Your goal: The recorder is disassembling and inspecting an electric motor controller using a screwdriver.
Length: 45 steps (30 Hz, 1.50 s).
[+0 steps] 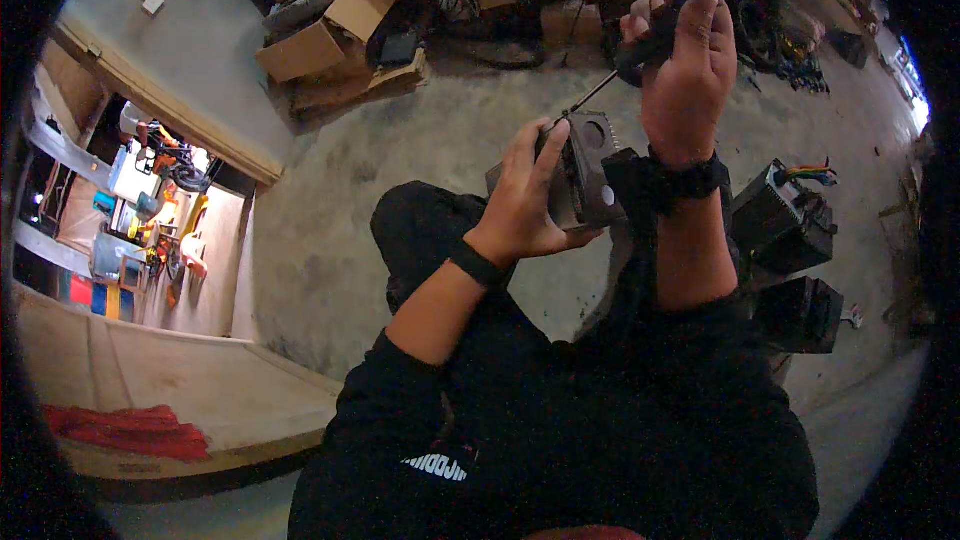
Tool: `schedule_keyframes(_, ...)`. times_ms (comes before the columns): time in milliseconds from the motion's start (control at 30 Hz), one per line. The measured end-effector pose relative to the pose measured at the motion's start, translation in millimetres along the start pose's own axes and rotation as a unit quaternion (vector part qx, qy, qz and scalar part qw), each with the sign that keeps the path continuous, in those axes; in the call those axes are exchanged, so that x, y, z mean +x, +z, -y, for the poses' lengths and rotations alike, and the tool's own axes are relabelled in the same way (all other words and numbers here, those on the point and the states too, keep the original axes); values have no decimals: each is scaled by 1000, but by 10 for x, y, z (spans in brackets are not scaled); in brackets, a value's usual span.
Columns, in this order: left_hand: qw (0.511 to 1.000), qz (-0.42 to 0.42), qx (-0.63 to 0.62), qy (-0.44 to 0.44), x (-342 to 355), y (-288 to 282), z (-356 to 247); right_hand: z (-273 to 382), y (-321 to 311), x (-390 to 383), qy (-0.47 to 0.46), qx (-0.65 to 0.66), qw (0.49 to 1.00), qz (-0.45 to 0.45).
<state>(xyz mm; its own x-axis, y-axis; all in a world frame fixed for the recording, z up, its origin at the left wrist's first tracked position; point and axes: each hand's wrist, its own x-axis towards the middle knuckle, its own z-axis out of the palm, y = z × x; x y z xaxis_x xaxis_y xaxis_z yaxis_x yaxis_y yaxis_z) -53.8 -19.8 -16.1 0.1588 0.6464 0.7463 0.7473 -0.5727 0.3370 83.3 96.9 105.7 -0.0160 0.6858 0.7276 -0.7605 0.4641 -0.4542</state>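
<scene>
My left hand (525, 202) grips a boxy grey metal power supply unit (597, 172) over my lap, with the thumb along its top and the fingers around its side. A round recess and a pale round spot show on its face. In my right hand (690, 65), raised beyond the box, is a screwdriver (597, 91) with a dark handle and thin shaft. The shaft slants down to the far edge of the box, near my left fingertips. Whether its tip sits in a screw is too small to tell.
Two dark metal boxes stand on the floor at right; the farther box (780, 215) has coloured wires. Opened cardboard boxes (330, 40) and tangled cables (500, 55) lie along the far side. A red cloth (130, 430) rests on a ledge at left, below an opening.
</scene>
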Motion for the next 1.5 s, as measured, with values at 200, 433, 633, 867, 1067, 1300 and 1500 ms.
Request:
schedule_keyframes(200, 1000, 3, 3, -8, 12, 18, -11, 8, -20, 0, -7, -33, 999, 8)
schedule_keyframes(433, 1000, 18, -4, -17, 3, 23, -14, -18, -53, -7, 0, -74, 997, 9)
schedule_keyframes(633, 1000, 13, -13, -18, -6, 20, -1, 3, 13, -23, -15, -50, 999, 15)
schedule_keyframes(867, 1000, 21, 14, -20, -11, 8, -13, -38, 38, -40, -13, -72, 997, 2)
schedule_keyframes(1067, 999, 30, 25, -15, -20, -12, -12, -48, 116, -115, -50, -89, 994, 37)
schedule_keyframes(1300, 998, 47, 16, -43, -24, -2, -32, -28, 141, -157, -56, -143, 985, 83)
schedule_keyframes(1500, 998, 39, 35, -28, -46, -9, -28, 75, 131, -75, -86, -381, 918, 64)
